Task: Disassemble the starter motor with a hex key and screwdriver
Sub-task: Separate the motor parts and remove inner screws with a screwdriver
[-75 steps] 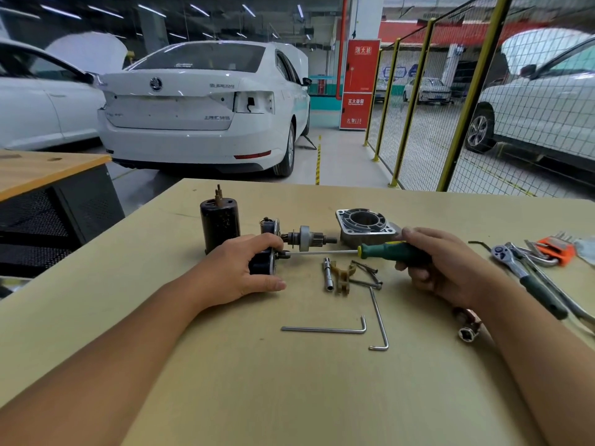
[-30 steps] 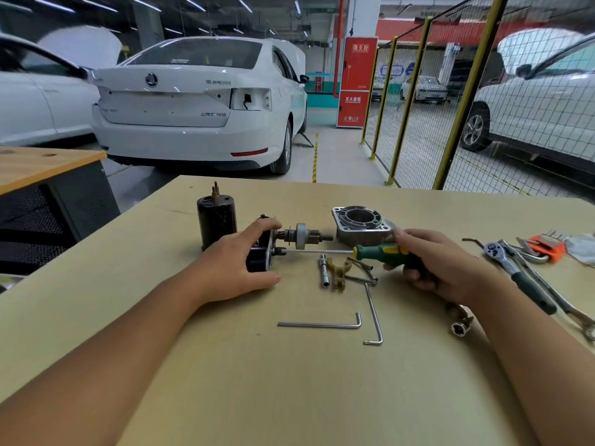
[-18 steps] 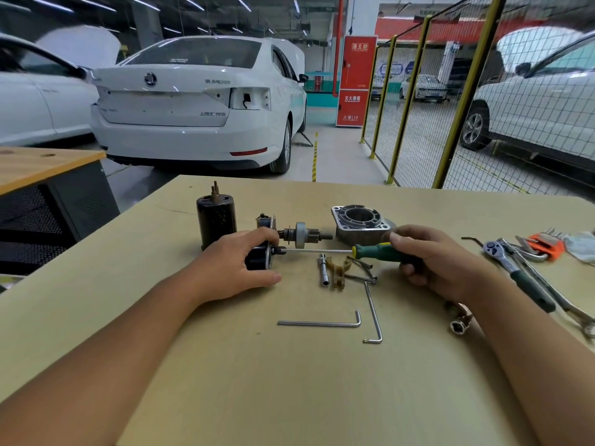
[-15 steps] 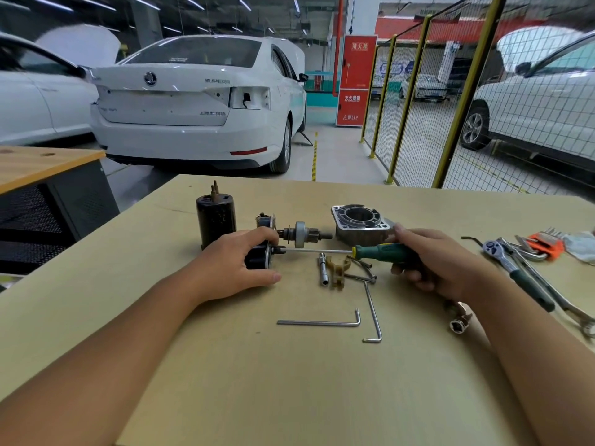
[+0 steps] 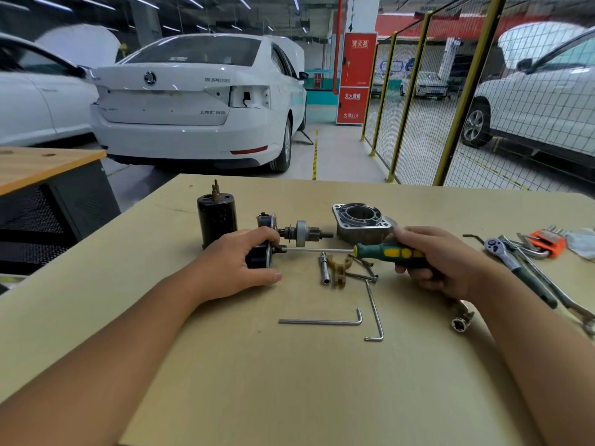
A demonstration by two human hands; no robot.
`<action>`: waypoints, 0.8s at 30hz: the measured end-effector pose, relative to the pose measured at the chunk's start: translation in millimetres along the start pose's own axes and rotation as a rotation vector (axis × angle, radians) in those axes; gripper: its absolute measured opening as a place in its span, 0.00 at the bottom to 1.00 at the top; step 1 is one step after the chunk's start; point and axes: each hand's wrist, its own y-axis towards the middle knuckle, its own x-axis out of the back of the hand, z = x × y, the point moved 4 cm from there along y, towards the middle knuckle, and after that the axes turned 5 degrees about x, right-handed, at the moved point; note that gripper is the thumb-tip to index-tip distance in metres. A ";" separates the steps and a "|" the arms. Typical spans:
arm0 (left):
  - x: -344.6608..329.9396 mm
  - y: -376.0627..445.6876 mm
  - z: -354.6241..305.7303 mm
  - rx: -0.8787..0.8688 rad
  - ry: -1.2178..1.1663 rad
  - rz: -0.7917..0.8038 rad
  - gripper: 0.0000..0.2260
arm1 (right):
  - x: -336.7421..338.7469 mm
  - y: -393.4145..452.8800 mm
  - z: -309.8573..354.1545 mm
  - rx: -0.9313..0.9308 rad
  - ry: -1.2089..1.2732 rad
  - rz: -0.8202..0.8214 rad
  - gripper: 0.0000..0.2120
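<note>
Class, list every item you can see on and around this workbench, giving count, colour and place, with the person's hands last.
motor part: one, black, under left hand
screwdriver: one, green-yellow handle, tip at motor part
black cylinder: one, upright, far left
drive shaft: one, metal, table centre
housing: one, grey, beyond screwdriver
hex keys: two, silver, near centre
ratchet: one, right side
table: one, tan
cars: white, background
left hand: grips motor part
right hand: grips screwdriver

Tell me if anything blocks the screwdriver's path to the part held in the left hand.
Nothing visible does. The screwdriver, gripped by the right hand, runs clear above the table, and its tip already meets the black part that the left hand holds.
</note>
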 end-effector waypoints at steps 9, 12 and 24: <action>0.2 -1.0 -0.7 0.001 0.002 0.006 0.23 | -7.4 0.2 0.9 0.076 0.109 -0.031 0.20; 0.5 -1.2 -2.2 -0.004 0.000 0.012 0.23 | -0.8 0.8 0.0 0.044 0.043 -0.047 0.18; 1.8 -2.8 -3.5 0.005 -0.008 0.013 0.23 | -2.9 -3.5 3.7 0.095 -0.112 -0.023 0.14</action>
